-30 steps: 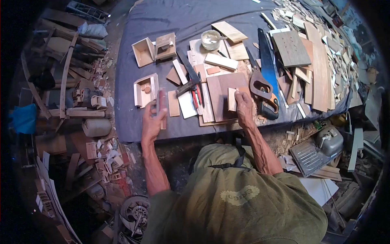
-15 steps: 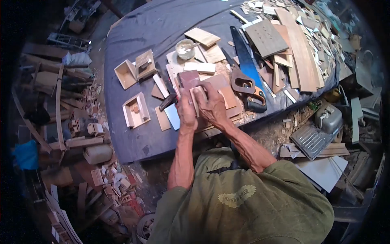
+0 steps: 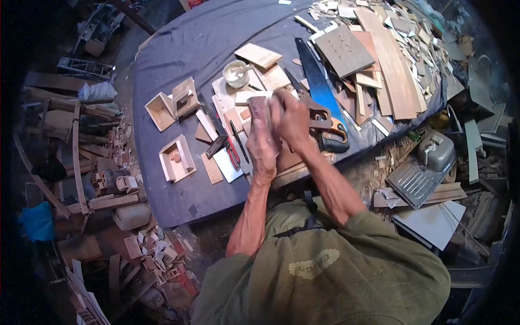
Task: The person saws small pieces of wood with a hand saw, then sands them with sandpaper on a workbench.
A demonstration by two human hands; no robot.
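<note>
My left hand (image 3: pixel 264 153) is closed around a reddish-brown sheet of sandpaper (image 3: pixel 260 111) over the work surface. Right beside it, my right hand (image 3: pixel 294 122) is curled and smeared by motion. The small wooden piece it gripped a moment before is mostly hidden by the fingers and blur. Just beyond the hands stands a cup of pale paste (image 3: pixel 236 74) with a stick in it. Thin boards (image 3: pixel 259 55) lie around the cup. To the left of my left hand are a hammer (image 3: pixel 217 144) and a red-handled tool (image 3: pixel 233 157).
Small open wooden boxes (image 3: pixel 177 158) sit at left on the dark cloth (image 3: pixel 184 54). A blue-bladed handsaw (image 3: pixel 318 81) and a brown-handled saw lie right of my hands. Planks (image 3: pixel 387 70) and offcuts pile at far right. A metal sink (image 3: pixel 414 181) rests below the table edge.
My right hand has moved up and slightly right and is now blurred. The sandpaper stands more upright in my left hand. The view has shifted slightly, uncovering the red-handled tool.
</note>
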